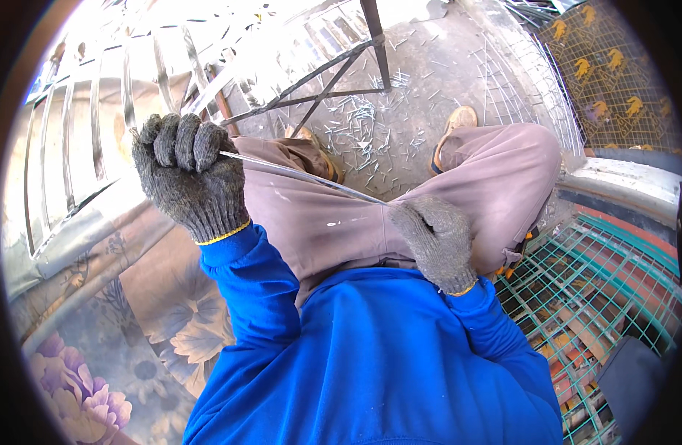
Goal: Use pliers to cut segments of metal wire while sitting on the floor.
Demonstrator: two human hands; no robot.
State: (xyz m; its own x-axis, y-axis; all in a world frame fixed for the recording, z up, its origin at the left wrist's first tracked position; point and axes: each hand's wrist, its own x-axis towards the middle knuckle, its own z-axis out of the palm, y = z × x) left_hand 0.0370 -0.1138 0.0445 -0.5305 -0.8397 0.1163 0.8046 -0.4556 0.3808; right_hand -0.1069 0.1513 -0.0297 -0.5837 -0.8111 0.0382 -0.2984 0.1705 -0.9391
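A thin, straight, silvery wire (304,175) slants across my lap, over my trousers. Its left part is gripped in my left hand (189,167), a fist in a dark grey knitted glove raised at the left with its knuckles up. Lower down, above my lap, my right hand (436,241) is closed around the wire's other end. It wears a matching grey glove, and its fingertips are hidden under the hand. I cannot tell whether the wire is a single piece or several lying together.
Many short cut metal pieces (363,130) litter the concrete floor between my shoes. A dark metal frame (326,93) stands ahead, and a barred metal rack (96,111) is at the left. Green wire mesh (578,297) lies at my right. Floral cloth (170,319) covers the left side.
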